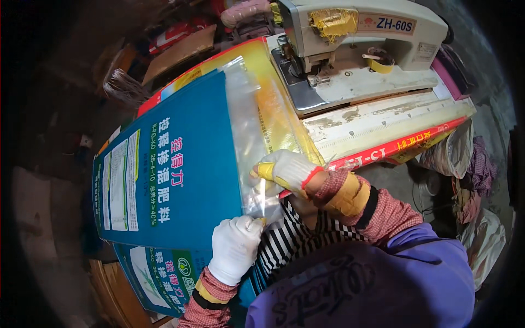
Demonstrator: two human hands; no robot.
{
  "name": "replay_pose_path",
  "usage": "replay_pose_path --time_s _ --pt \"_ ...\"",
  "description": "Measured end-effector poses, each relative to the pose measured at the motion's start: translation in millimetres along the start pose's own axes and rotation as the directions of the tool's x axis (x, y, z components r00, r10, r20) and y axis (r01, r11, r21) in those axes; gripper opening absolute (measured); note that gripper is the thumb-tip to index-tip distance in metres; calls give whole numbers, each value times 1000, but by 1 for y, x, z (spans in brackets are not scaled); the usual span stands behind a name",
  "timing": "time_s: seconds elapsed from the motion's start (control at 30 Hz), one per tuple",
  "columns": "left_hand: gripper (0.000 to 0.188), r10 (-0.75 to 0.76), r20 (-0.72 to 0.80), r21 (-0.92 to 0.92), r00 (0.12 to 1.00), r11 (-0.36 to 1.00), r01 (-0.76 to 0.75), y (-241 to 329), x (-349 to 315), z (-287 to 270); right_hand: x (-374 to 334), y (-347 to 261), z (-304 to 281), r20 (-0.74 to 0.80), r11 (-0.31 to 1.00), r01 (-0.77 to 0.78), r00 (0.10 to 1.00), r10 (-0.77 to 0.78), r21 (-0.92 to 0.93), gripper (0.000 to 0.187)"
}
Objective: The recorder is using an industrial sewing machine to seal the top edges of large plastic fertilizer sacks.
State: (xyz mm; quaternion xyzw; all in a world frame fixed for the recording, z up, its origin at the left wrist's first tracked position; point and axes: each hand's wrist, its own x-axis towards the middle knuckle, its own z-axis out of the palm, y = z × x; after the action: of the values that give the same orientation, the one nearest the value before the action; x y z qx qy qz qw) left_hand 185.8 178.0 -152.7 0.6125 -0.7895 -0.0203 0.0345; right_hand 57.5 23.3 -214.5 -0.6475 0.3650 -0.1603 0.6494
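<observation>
A round yellow tape roll (381,68) lies left of a long purple-and-black box (454,72); crumpled purple checked cloth (482,165) bunches beside a whitish plastic sack (449,150).

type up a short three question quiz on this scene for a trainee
1. Which is nearer the sewing machine: the left grip or the right grip?
2. True or false: the yellow tape roll rests on the sewing machine.
3. What are both grips holding beside the teal printed bag? A) the yellow tape roll B) clear plastic film C) the sewing machine

Key: 1 right grip; 2 true; 3 B
</observation>
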Motion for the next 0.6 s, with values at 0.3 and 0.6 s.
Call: replay_pose_path --time_s 0.3,0.6 --pt "24 -666 18 -970 746 171 175 -25 28 32 11 -30 49 -99 906 224 956 -276 -360 55" --pt "11 -779 -389 -921 492 318 -225 -85 -46 -55 -6 -15 25 -188 -125 -329 769 -611 -936 28"
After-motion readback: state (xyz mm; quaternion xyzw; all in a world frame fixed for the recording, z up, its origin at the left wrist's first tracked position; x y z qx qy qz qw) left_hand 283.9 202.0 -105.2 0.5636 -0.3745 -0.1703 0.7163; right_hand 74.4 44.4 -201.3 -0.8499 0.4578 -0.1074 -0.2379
